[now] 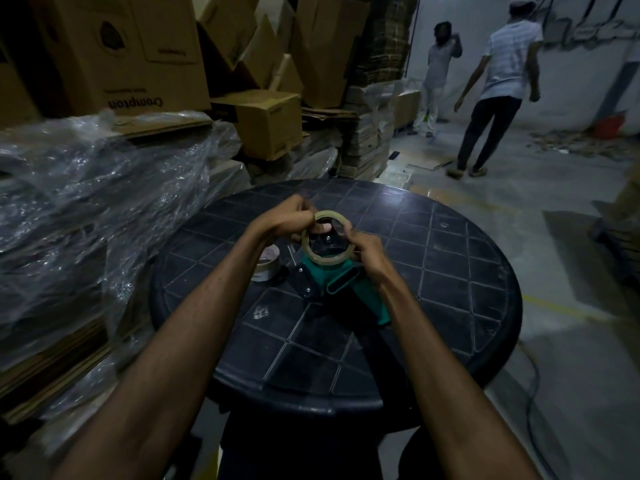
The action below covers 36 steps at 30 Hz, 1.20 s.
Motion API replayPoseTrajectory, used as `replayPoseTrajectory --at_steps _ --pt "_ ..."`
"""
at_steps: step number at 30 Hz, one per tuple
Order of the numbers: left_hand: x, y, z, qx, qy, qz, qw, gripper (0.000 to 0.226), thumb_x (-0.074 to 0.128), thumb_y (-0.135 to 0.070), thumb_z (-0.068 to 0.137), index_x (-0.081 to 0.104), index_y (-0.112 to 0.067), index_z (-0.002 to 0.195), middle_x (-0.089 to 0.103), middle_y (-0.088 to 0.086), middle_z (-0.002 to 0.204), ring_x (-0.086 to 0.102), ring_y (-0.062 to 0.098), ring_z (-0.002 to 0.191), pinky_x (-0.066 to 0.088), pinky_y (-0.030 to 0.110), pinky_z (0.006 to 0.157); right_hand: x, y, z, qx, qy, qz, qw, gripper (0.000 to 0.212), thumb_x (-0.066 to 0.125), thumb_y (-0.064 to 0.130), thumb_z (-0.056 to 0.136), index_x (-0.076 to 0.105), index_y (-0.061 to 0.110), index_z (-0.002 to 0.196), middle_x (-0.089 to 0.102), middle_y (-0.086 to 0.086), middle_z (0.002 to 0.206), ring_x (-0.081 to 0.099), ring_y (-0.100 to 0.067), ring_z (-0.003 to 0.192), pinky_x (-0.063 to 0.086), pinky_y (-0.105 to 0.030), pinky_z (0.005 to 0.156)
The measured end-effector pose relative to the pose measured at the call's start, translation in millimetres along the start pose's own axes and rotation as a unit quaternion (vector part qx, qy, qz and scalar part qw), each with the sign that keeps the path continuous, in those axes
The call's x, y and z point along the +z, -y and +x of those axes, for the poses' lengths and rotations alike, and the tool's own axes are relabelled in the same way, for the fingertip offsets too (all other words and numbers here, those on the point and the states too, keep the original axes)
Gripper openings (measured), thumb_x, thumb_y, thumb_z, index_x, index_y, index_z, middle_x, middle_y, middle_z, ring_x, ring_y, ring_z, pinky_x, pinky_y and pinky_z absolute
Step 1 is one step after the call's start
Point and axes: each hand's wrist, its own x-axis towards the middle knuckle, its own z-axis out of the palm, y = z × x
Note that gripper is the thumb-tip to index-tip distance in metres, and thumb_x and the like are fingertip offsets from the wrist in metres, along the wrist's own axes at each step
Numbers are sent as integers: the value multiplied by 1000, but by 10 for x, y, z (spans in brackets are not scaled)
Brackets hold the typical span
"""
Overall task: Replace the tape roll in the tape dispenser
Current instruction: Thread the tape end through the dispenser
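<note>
The tape roll (326, 238) is held up just above the dark round surface (450, 278), its open ring facing the camera, and through its hole the black hub of the tape dispenser (332, 278) shows. The left hand (287, 220) pinches the roll's upper left rim with closed fingers (304, 216); the right hand (369, 249) closes on its right rim. Both hands are on the roll, equally near, so neither has to reach.

The dispenser lies on the surface directly beneath and slightly toward the person. Its green handle runs along a line from the hub down toward the lower right, so the hub end sits under the roll. The roll seems to be lined up over the hub, likely for seating, though whether it already touches the hub cannot be told in this dim light.

Count: one dispenser and two rolls, the second a pale roll (266, 263) resting on the surface just left of the dispenser, under the left wrist.
</note>
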Motion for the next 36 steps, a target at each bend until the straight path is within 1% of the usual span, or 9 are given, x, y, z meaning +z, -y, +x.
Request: replayPoseTrajectory --at_steps 5,13,18,21,23,26,29,32,36 --pt "-17 249 -47 28 48 -36 998 15 74 -19 95 75 -8 105 72 6 94 63 14 85 47 30 76 -88 -51 -4 -29 17 -56 998 61 61 40 101 64 -19 119 68 -36 120 66 -51 113 46 -61 103" --pt "239 666 -116 29 93 -190 977 27 65 -6 97 68 -4 124 76 -10 80 67 -1 63 49 11 55 -83 -74 61 -10 25 -82 996 47 60 45 101 79 4 112 79 -12 108 74 -27 108 56 -40 100" --pt "274 721 -159 36 94 -239 966 18 73 0 86 82 -13 96 81 2 88 76 9 79 56 16 68 -77 -133 76 14 29 -87 996 45 59 46 101 80 7 111 82 -2 92 77 -7 84 54 -15 66" --pt "317 765 -156 28 101 -251 962 17 81 -6 76 84 -10 92 78 18 102 71 32 102 46 37 95 -90 -114 72 13 33 -90 995 45 58 45 101 78 8 117 80 0 102 75 1 85 50 -5 60" --pt "353 784 -133 12 92 -239 967 18 87 -12 68 84 -10 86 79 17 96 66 37 102 34 48 93 -113 -100 78 18 46 -91 995 48 57 48 101 77 9 121 80 -3 107 76 -6 95 56 -12 74" --pt "397 773 -102 -7 55 -233 971 16 86 -12 61 81 -9 76 79 10 82 69 30 85 39 50 89 -138 -62 74 45 70 -97 992 58 54 59 98 74 12 126 77 -11 119 73 -25 113 55 -38 98" --pt "448 770 -97 -6 51 -239 970 4 82 -10 66 82 -10 70 78 9 78 69 28 78 42 44 83 -173 -44 60 79 93 -88 989 58 51 63 98 76 15 119 81 -6 104 78 -15 90 59 -26 74" --pt "497 837 -68 -13 57 -282 958 3 82 -4 72 81 -4 75 74 21 86 59 36 90 39 39 73 -185 -96 42 98 89 -75 988 49 51 59 100 77 17 99 74 7 67 62 1 47 43 -12 42" --pt "545 889 -41 -12 44 -307 951 25 86 -12 65 74 6 79 67 18 82 57 28 74 43 32 63 -169 -120 35 109 93 -36 989 48 51 51 101 85 21 86 80 2 79 73 -6 62 52 -15 51"
